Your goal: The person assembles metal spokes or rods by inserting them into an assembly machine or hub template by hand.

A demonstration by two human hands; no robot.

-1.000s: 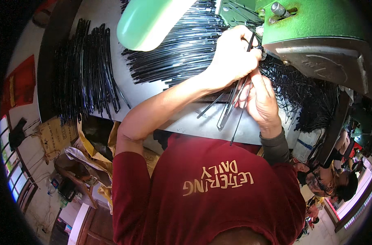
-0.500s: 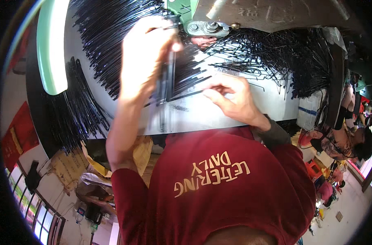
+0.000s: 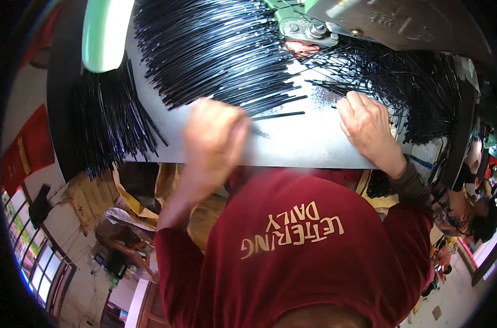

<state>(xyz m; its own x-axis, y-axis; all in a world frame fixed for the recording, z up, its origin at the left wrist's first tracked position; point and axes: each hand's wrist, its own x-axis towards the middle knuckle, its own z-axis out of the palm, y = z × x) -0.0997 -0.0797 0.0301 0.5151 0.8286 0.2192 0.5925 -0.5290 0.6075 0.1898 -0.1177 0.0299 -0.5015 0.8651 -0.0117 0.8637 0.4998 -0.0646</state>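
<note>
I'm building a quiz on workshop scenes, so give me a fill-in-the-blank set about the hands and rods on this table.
The thin rods heaped on the table are ____ in colour.
The left hand looks ____ from motion, while the right hand is sharp.
The right hand rests on the metal ____.
The person's top is dark ____.

Missing words: black; blurred; table; red

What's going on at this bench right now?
A person in a dark red shirt works at a grey metal table under a green machine. Thin black rods lie fanned in a big pile across the table, with another bundle at its left edge and more on the right. The left hand is motion-blurred near the front edge; whether it holds anything is unclear. The right hand rests on the table, fingers at the right-hand rods.
</note>
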